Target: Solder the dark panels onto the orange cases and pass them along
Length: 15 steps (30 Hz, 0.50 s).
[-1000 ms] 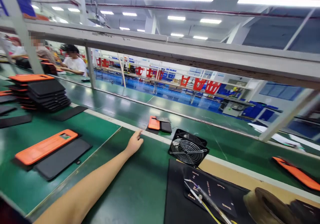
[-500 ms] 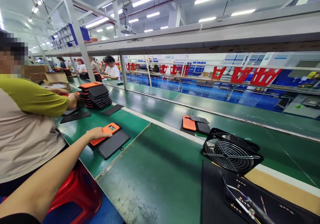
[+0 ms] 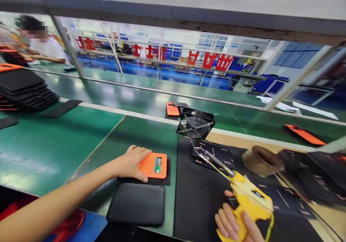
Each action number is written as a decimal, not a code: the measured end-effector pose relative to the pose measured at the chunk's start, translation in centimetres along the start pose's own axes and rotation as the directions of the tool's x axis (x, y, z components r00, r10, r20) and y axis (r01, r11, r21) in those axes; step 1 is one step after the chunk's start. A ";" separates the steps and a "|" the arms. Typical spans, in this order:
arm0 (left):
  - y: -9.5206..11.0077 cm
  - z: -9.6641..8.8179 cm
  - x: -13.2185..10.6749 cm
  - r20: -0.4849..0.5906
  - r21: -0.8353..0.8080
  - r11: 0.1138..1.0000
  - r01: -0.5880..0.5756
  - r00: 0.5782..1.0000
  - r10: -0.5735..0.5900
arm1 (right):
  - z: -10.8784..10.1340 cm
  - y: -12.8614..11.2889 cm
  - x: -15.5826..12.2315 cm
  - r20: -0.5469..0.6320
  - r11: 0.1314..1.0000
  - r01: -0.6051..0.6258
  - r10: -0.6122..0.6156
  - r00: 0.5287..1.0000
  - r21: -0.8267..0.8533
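Clasps a yellow soldering gun (image 3: 252, 196) by its moulded handle in the right hand (image 3: 228, 222), over a dull black mat (image 3: 194, 202). Has a smooth, round-cornered black case (image 3: 137, 204) lying flat on the glossy green table (image 3: 54, 152), just nearer than an orange panel (image 3: 148, 165). Grasps the left end of that panel in the left hand (image 3: 131, 164), with thumb at the near edge and fingers along the far one. Could skid the slick-looking panel off the black sheet (image 3: 162, 181) beneath by squeezing unevenly, or harm the green part (image 3: 158, 169) in its cut-out window by pressing there. Aims the gun's slim metal barrel over a dark flat piece (image 3: 198, 159) dotted with coppery marks; might scorch that piece by letting the tip, if hot, dip too low, or snag the thin wires alongside by swinging sideways. Includes a hollow brown roll (image 3: 251, 162) to the right, then a black fan (image 3: 196, 127) with ringed wire grille. Shows, beyond, a second orange panel (image 3: 172, 110); farther off, a co-worker in a white top (image 3: 48, 49) and red plastic stools (image 3: 209, 60).
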<state>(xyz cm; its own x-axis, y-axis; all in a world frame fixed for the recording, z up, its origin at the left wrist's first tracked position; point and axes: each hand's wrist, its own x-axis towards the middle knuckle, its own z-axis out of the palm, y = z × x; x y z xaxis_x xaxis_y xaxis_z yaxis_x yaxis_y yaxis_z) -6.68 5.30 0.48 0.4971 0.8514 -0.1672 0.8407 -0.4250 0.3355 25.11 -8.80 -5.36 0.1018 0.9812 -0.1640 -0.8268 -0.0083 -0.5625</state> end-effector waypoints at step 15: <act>2.9 0.1 1.5 -0.097 0.041 0.987 -0.157 0.982 0.160 | 1.0 0.2 0.0 0.092 0.996 0.061 -0.067 0.993 0.063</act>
<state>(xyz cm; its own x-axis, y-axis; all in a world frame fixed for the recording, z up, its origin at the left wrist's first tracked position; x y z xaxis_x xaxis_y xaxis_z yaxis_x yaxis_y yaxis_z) -3.48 5.33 1.09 0.6024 0.7979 -0.0208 0.7603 -0.5657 0.3194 24.39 -8.60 -4.64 0.1054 0.9932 -0.0503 -0.8522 0.0642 -0.5192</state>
